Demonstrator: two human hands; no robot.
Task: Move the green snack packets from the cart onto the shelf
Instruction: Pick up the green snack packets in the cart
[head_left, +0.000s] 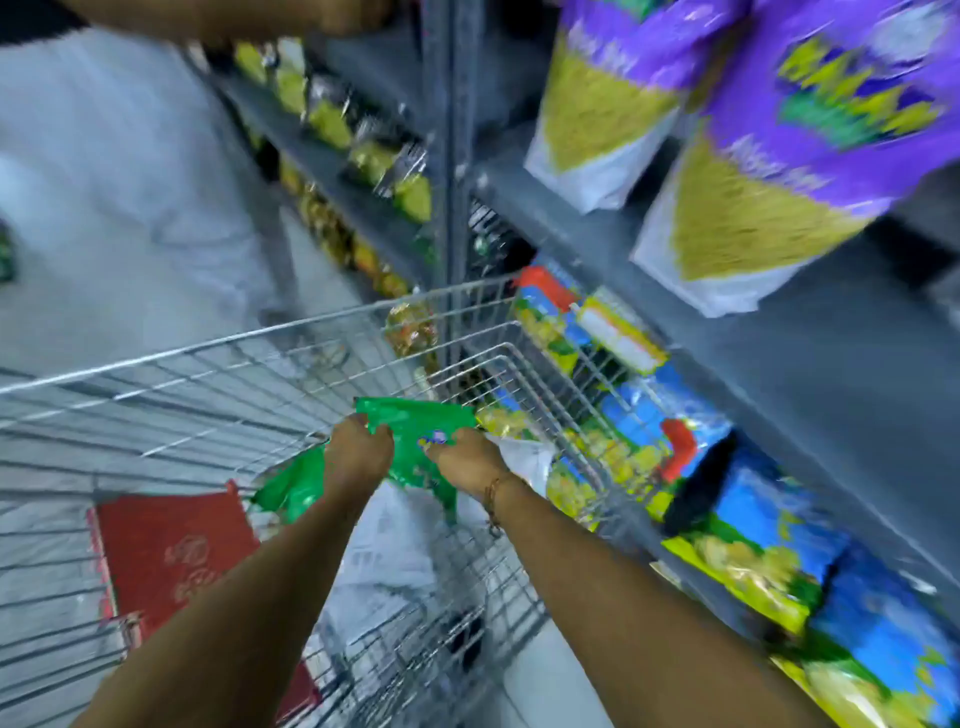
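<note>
Both my hands reach down into the wire cart (218, 343). My left hand (358, 449) and my right hand (467, 460) each grip the same green snack packet (415, 431), which is lifted near the cart's right wall. A second green snack packet (293, 486) lies lower in the cart, just under my left wrist. The grey shelf (649, 270) stands right beside the cart on the right. The whole view is motion-blurred.
A red box (171, 551) and white packets (384, 556) lie in the cart. Purple-and-yellow bags (769, 156) stand on the upper shelf, blue-and-yellow bags (649, 431) on the lower one. Another person in a white shirt (119, 182) stands beyond the cart at the left.
</note>
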